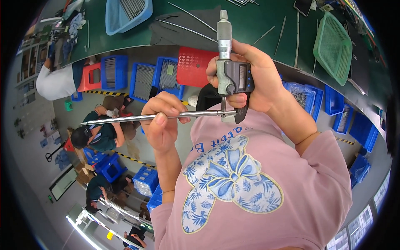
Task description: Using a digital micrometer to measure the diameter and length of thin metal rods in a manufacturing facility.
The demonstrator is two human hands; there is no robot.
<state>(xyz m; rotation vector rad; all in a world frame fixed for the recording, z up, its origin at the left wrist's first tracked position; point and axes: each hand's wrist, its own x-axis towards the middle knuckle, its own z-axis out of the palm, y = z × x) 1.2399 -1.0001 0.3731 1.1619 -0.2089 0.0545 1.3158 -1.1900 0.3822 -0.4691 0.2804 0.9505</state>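
Currently, in the head view, the left hand (160,121) pinches a thin metal rod (146,118) between thumb and fingers, long axis horizontal. The right hand (254,79) is closed around a digital micrometer (231,79), held upright; the rod's right end sits between its measuring faces, above the green counter (250,25).

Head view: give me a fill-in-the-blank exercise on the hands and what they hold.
1. The left hand pinches a thin metal ____.
2. The right hand grips a digital ____ with a grey thimble on top.
3. The rod's right tip sits between the micrometer's ____.
4. The green basket lies on a ____ table.

Missing words: rod; micrometer; jaws; green
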